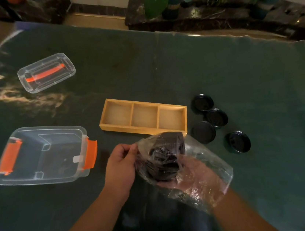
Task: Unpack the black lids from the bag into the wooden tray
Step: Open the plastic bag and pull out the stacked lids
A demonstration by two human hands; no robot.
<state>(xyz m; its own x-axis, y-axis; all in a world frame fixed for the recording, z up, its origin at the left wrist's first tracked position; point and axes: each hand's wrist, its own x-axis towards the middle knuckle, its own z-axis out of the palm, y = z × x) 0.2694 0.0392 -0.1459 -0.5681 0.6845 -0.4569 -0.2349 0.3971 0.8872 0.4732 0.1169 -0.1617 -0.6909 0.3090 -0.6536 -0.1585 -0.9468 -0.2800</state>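
Note:
A clear plastic bag [201,157] holds a stack of black lids [164,154] just in front of the wooden tray [140,100]. My right hand [195,171] is inside the bag and grips the stack. My left hand [122,164] pinches the bag's left edge. The tray has three compartments, and all three hold nothing. Several loose black lids [217,117] lie on the cloth to the right of the tray, one of them [238,141] nearer to me.
A clear plastic box [41,155] with orange latches stands at the left. Its clear lid [46,72] with an orange handle lies further back. A dark green cloth [238,70] covers the table. Potted plants [170,0] stand beyond the far edge.

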